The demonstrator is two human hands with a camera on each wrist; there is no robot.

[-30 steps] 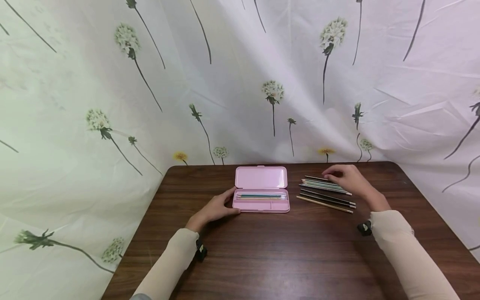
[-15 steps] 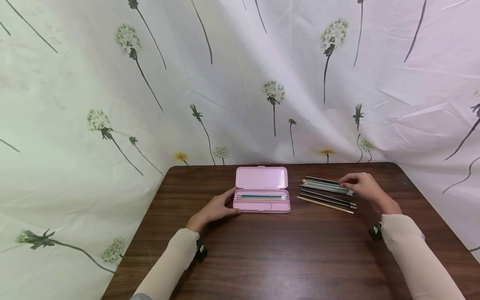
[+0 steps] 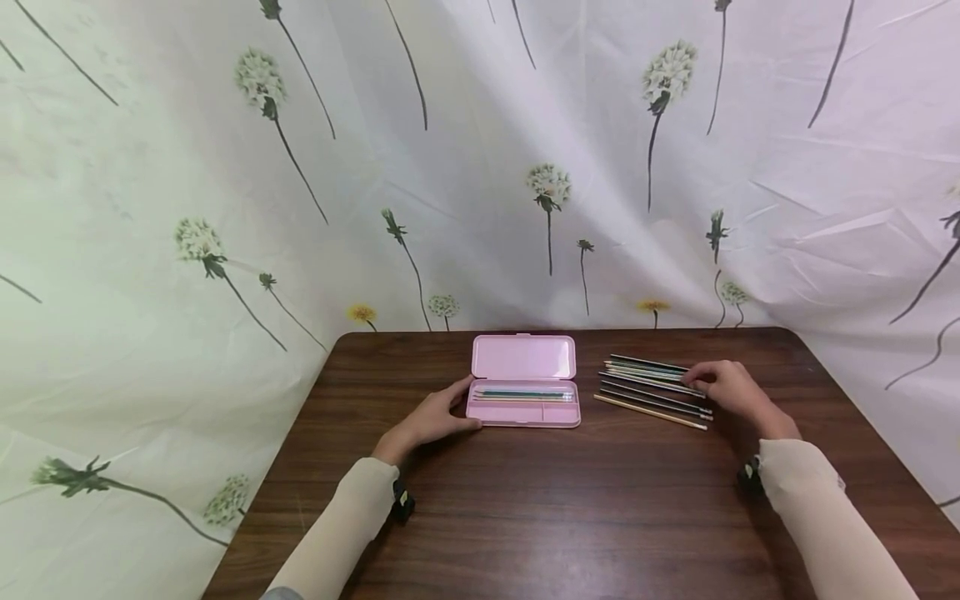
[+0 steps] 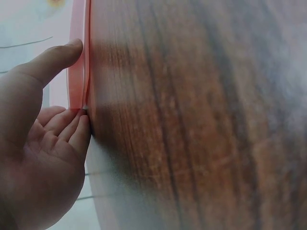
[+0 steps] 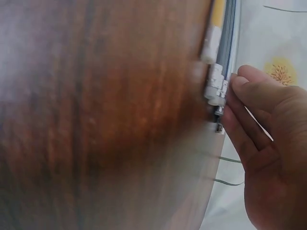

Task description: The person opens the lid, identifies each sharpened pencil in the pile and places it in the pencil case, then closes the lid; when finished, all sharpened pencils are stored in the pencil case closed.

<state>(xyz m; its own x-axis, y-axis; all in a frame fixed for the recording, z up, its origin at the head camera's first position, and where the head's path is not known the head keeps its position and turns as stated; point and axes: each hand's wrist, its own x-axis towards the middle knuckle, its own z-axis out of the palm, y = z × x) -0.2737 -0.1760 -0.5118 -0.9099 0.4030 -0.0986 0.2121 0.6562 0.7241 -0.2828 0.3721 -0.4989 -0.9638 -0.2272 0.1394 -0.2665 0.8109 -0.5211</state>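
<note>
A pink pencil case (image 3: 517, 412) lies with its lid raised at the back of the table, several pencils (image 3: 521, 395) in its long rear compartment. My left hand (image 3: 429, 418) holds the case's left end, thumb at the front wall and fingers along the side. To the right of the case, several loose pencils (image 3: 637, 392) lie slanting, teal, black and one yellowish at the front. My right hand (image 3: 733, 387) is over their eraser ends, thumb and index finger together as if pinching a pencil in the rear group; the fingertips hide that contact. White-banded eraser ends (image 5: 213, 81) show beside the fingers.
The dark wood-grain table (image 3: 570, 508) reaches back to a white hanging cloth (image 3: 480, 167) printed with dandelions. The case's raised lid (image 3: 522, 357) stands toward that cloth. A dark wrist device (image 3: 402, 502) sits at the left cuff.
My right hand has gone right along the rear pencils to their eraser ends, then slightly toward me. Those pencils have shifted a little. My left hand and the case have stayed put.
</note>
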